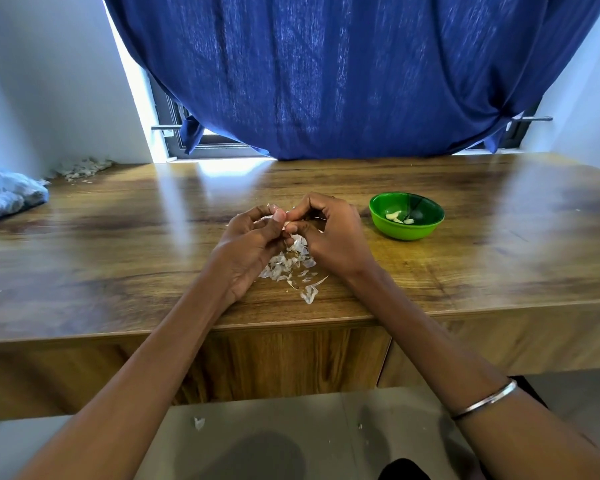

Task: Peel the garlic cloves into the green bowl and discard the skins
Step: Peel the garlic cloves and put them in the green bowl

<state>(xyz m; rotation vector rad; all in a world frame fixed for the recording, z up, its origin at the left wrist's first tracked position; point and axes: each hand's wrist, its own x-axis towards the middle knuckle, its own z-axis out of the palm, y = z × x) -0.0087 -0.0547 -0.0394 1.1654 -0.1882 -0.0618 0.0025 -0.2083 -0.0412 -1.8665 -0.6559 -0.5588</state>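
peeling in progress, mid-clove. both hands meet above the table (pixel 465 271) near its front edge. left hand (pixel 250 240) curled, thumb and forefinger pinching something pale at the tips. right hand (pixel 329 233) also curled, fingertips pressed against the left's. the item between them is mostly hidden; a sliver of white shows where the fingers meet, likely a garlic clove (pixel 287 224) with skin half off, though clove and skin cannot be told apart there.

loose skins (pixel 291 266) lie in a scatter on the table directly under and just toward the person from the hands. a few flecks on the floor below.

green bowl (pixel 406 215) sits to the right of the right hand, near but apart, upright. a few peeled cloves (pixel 395 216) rest at its bottom.

far left corner: a second heap of skins (pixel 84 168) against the wall, beside a blue bag (pixel 9 194).

judgement: task well short of done. next move calls for stripping the last skin free, then carrying the bare clove right and dropping it in the bowl. skins not yet discarded.
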